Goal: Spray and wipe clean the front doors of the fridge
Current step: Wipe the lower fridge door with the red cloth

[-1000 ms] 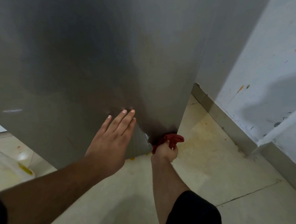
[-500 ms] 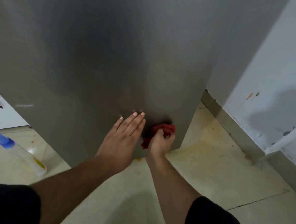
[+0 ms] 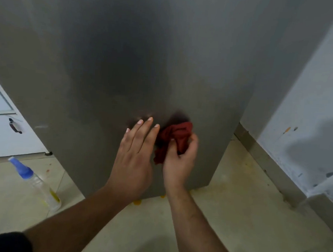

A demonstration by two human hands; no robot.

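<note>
Head view: the fridge door [image 3: 127, 56], a grey brushed-metal front, fills most of the frame. A crumpled red cloth [image 3: 177, 138] is pressed against its lower part. The right hand [image 3: 179, 161] holds the cloth, its fingers [image 3: 193, 144] curled round the bunched fabric and the thumb clamped on the near side. A loose end of the cloth hangs down to the left of the thumb.

Just left of those fingers, the left hand [image 3: 135, 159] lies flat on the door. Its fingers [image 3: 142, 132] are straight and slightly apart, their tips level with the top of the cloth.

Below both hands the door ends above a pale tiled floor [image 3: 234, 216]. Well to the left of the left fingers, a clear spray bottle [image 3: 37, 182] with a blue top stands on the floor. Behind it is a white cabinet [image 3: 3, 136]. To the right of the right fingers is a marked white wall [image 3: 308, 94].
</note>
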